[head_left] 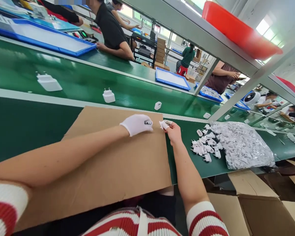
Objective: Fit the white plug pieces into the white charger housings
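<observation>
Green conveyor belt [76, 82], cardboard sheet [108, 170] under the hands. Gloved left hand [137, 124] curled round small grey piece [147, 122]; right hand [173, 132] pinches white plug part [163, 124], just beside the left fingertips. Beyond the fingers: three chargers [108, 95]. To their right: loose parts [206, 147], full bag [243, 146]. Judged early; most stock untouched.

My left hand [137, 124] wears a matt white cloth glove [132, 126]. The small white plug piece [164, 125] looks smooth plastic, the brown cardboard sheet [118, 164] matt, the green table [27, 127] glossy.
</observation>
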Available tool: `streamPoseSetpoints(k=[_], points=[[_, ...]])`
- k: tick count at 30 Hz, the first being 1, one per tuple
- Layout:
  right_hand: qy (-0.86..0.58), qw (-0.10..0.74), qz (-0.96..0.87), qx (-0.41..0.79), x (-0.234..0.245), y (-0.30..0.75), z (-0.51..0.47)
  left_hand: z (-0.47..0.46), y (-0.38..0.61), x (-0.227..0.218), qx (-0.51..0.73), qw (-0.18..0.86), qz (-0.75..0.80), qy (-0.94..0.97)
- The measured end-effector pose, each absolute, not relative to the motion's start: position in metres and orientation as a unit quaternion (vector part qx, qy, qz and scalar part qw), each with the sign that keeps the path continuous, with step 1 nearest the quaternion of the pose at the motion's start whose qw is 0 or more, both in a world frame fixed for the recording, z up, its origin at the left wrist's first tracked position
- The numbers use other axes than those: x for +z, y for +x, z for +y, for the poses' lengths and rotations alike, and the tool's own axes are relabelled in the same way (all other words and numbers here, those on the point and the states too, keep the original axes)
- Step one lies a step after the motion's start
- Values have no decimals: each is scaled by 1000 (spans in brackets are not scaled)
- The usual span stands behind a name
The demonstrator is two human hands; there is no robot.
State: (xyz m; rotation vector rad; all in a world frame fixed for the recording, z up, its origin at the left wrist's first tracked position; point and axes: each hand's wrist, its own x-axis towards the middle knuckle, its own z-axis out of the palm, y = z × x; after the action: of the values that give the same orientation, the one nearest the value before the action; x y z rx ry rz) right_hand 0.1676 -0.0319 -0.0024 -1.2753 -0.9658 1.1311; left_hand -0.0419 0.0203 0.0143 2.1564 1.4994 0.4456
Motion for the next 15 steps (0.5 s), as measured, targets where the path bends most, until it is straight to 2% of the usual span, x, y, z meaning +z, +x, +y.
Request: streamPoseSetpoints(k=[4, 9, 12, 15], points=[[-542, 528, -557, 342, -3, 157, -41, -20, -37, -4, 194, 293, 532, 770], [-531, 373, -751, 120, -4, 153, -49, -20, -32, -18, 261, 380, 534, 709], [-535, 378, -744, 129, -6, 150, -48, -18, -34, -17, 263, 385, 525, 712], [-537, 437, -675, 254, -8, 148, -46, -18, -39, -14, 257, 377, 511, 728]])
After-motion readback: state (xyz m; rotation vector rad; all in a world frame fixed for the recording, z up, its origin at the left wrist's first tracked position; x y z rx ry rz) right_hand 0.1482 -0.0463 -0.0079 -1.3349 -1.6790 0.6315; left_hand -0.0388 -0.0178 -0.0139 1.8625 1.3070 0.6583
